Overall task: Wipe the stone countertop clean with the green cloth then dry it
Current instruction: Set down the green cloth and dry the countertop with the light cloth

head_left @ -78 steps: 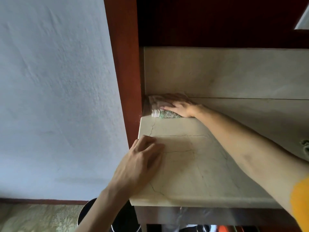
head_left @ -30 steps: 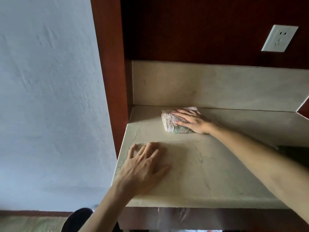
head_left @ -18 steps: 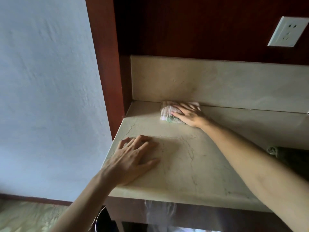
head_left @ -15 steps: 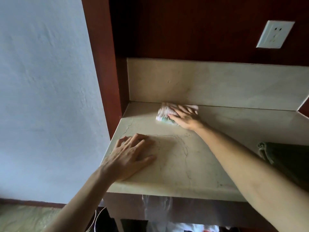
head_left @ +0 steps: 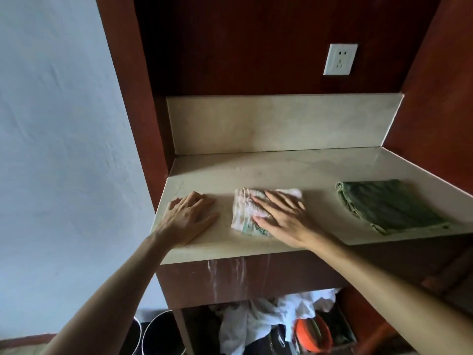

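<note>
Head view: the right hand (head_left: 280, 221) lies flat on a folded pale cloth (head_left: 249, 213), fingers straight and slightly spread, palm pressing down. Nothing is curled round the fabric; the hand only bears on top of it. The pale cloth is pinkish white with a green patterned edge showing at its near corner. It lies on the counter (head_left: 320, 170) near the front edge, about midway between the two hands' side and the green cloth (head_left: 386, 206).

The left hand (head_left: 190, 217) rests flat on the bare stone just left of the pale cloth, close to it but apart. Its fingers are straight and spread moderately, the thumb out towards the pale cloth. It holds nothing. It sits near the counter's left front corner, where thin cracks run in the stone.

The green cloth lies folded on the right part of the counter, well apart from the right hand, its near edge close to the counter's front edge. No hand touches it.

Behind the counter rises a stone backsplash (head_left: 276, 121), with dark red wood panelling above it and a white socket (head_left: 340, 59) on the panelling. Pale streaks run down the wood front below the counter. Lower still, an open shelf holds white fabric (head_left: 268, 319) and an orange round thing (head_left: 312, 334). A dark bin (head_left: 158, 334) stands on the floor at the left.
</note>
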